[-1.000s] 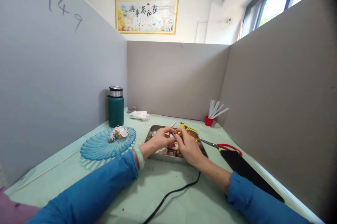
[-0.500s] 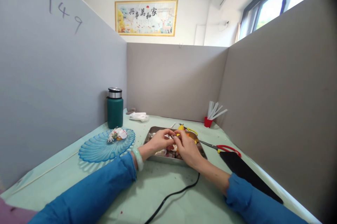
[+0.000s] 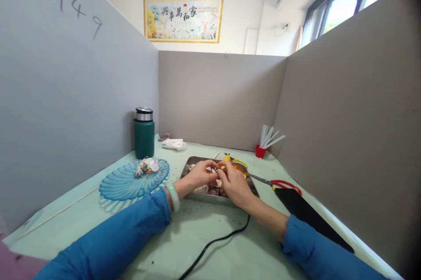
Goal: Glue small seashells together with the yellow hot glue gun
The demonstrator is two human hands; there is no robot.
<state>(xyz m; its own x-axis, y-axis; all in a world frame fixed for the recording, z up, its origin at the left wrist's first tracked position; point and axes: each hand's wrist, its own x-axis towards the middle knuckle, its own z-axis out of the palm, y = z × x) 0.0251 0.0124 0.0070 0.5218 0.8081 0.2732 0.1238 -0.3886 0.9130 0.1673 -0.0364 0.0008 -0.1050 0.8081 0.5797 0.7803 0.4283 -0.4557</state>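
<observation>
My left hand (image 3: 201,174) and my right hand (image 3: 233,182) meet above a shallow metal tray (image 3: 210,200). The fingertips of both are pinched together around something small and dark, too small to name. Inside the tray lie shells, stones and other small coloured pieces, partly hidden by my hands. A pale green bangle (image 3: 173,196) circles my left wrist. To the left of the tray, a blue scalloped glass plate (image 3: 121,186) carries a small cluster of white shells and decorations (image 3: 148,166).
A green bottle (image 3: 144,137) stands behind the plate. Yellow-handled pliers (image 3: 237,161) lie behind the tray, red-handled scissors (image 3: 285,186) and a black slab (image 3: 311,216) to its right. A red cup (image 3: 261,151) holds white sticks. A black cable (image 3: 217,241) runs toward me. Grey partitions enclose the table.
The view has tilted down very slightly. Both hands keep almost the same pinched pose over the tray, and nothing else has visibly moved.
</observation>
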